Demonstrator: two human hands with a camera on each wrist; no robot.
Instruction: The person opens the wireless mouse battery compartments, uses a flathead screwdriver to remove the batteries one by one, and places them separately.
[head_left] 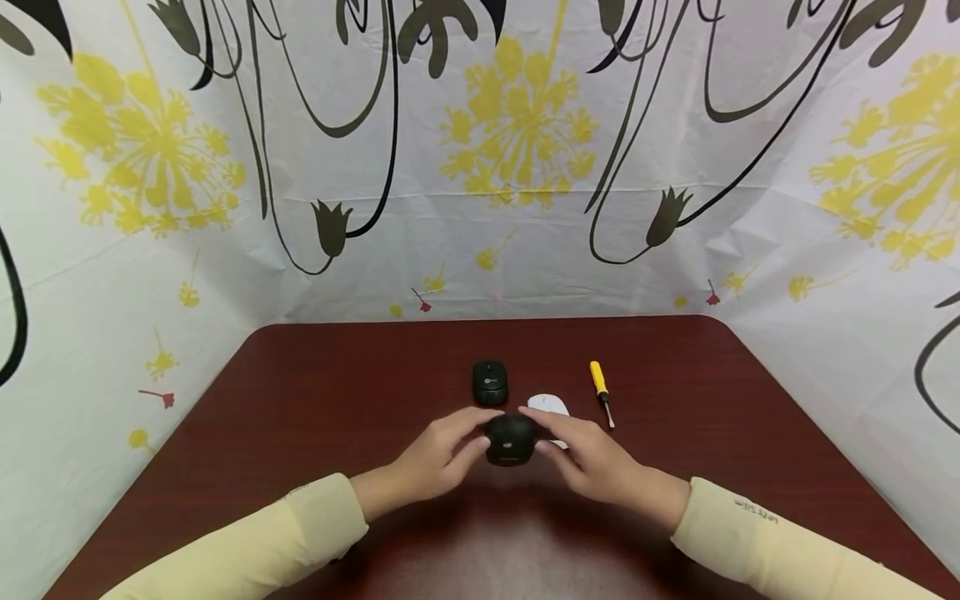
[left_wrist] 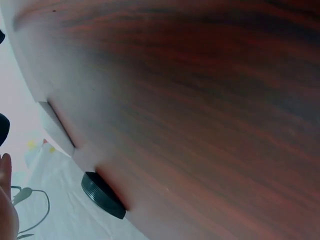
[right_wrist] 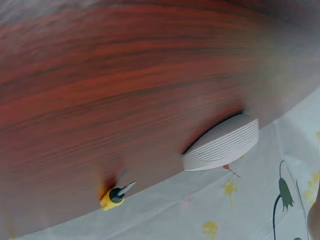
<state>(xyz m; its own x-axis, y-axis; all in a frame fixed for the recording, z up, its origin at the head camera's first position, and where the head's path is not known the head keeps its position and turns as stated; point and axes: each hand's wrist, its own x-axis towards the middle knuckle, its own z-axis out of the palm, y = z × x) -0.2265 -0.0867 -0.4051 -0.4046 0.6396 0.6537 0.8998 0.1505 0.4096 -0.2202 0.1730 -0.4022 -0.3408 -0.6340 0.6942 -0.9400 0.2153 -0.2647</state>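
Between my two hands is a small rounded black object with a pale mark on its front; its exact kind does not show. My left hand holds its left side with thumb and fingertips, while my right hand grips the right side likewise. In the left wrist view only an edge of the black object appears, beside part of the left hand. Just behind it lies a white mouse, partly hidden by the right hand. A black mouse sits farther back, slightly left.
A screwdriver with a yellow handle lies to the right of the white mouse, its tip toward me. Everything stands on a dark red-brown table. Beyond its far edge hangs a white sheet with printed flowers.
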